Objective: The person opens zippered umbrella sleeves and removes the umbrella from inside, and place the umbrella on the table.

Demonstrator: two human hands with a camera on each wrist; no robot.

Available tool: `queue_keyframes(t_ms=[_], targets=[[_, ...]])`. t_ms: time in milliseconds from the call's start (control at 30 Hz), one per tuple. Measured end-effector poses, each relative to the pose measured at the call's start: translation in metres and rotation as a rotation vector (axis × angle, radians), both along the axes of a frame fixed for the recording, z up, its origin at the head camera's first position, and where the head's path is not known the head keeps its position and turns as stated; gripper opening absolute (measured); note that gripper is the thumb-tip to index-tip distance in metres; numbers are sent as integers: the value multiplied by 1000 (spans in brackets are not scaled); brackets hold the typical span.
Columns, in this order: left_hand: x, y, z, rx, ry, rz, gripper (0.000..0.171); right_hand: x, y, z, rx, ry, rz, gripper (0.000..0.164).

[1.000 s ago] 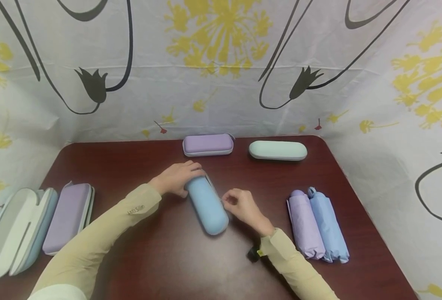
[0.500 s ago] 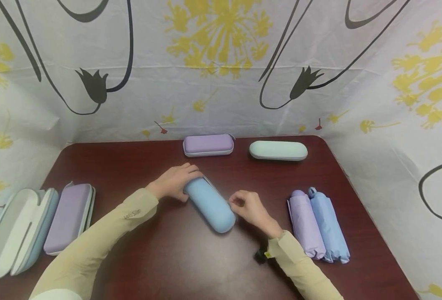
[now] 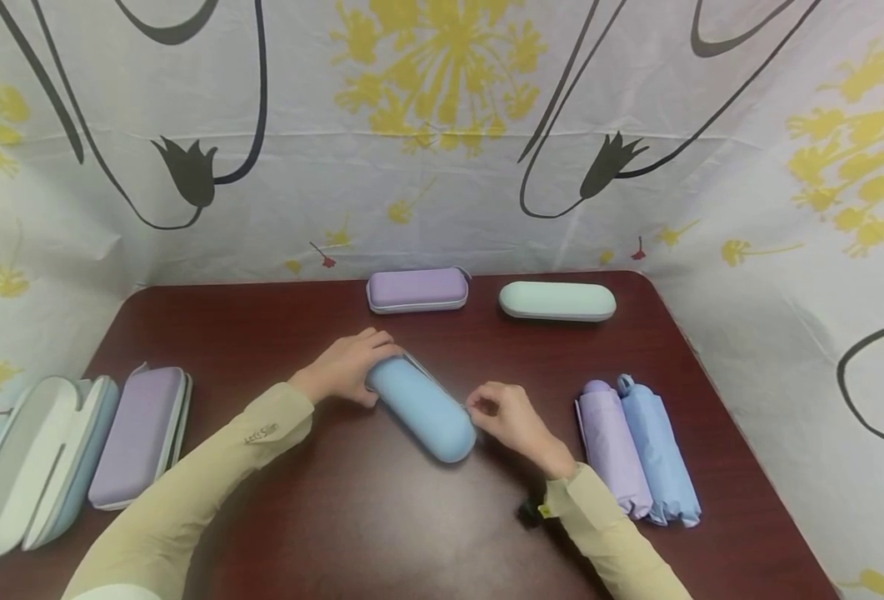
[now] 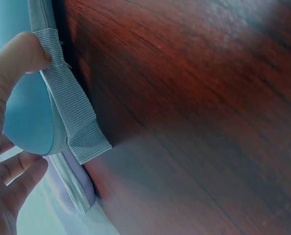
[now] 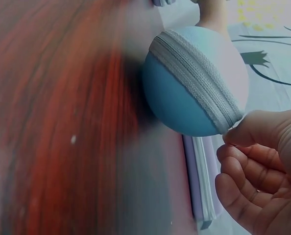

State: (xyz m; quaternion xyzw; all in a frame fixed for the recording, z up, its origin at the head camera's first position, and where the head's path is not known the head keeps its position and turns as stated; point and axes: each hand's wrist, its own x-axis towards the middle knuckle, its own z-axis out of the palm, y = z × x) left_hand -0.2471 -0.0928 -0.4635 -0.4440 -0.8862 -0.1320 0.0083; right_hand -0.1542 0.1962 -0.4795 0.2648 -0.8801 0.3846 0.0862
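Note:
A blue zip case [image 3: 427, 410] with rounded ends lies slantwise at the middle of the table. My left hand [image 3: 347, 367] grips its far-left end. In the left wrist view, the thumb [image 4: 30, 51] presses beside a grey fabric tab [image 4: 74, 103] on the seam, and the other fingers reach round the end. At the case's right side, my right hand [image 3: 512, 421] pinches at the seam with thumb and forefinger. In the right wrist view, the grey zipper [image 5: 194, 76] runs meshed round the near end up to those fingertips; they mostly hide the zipper pull.
A purple case [image 3: 417, 291] and a mint case [image 3: 557, 301] lie along the table's back edge. At left are an open blue case [image 3: 32, 467] with a pale inside and another purple case [image 3: 136, 437]. Folded purple [image 3: 612, 450] and blue [image 3: 659, 454] umbrellas lie at right.
My right hand has slid to the right along with the near end of the blue case, which has swung that way. The left hand keeps its grip and has shifted slightly.

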Motion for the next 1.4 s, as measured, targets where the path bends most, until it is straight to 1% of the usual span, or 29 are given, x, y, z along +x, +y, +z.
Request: queue_keyframes(t_ms=[167, 333, 500, 700, 900, 1067, 1267, 1400], targets=[[1, -1, 0, 16, 12, 5, 70, 4, 7, 1, 19, 28, 17, 12], [1, 0, 0, 16, 9, 10, 70, 7, 15, 1, 42, 54, 21, 14], [3, -1, 0, 28, 4, 25, 69, 11, 22, 1, 69, 52, -3, 13], [4, -1, 0, 24, -15, 59, 68, 14, 27, -1, 86, 47, -39, 12], [6, 1, -2, 27, -28, 91, 68, 17, 29, -5, 78, 48, -99, 12], [11, 3, -3, 53, -28, 134, 67, 19, 29, -7, 68, 10, -170, 12], [17, 5, -8, 90, 21, 169, 67, 19, 27, -6, 47, -22, -242, 11], [19, 7, -8, 99, 39, 182, 67, 19, 27, -7, 36, -35, -259, 12]])
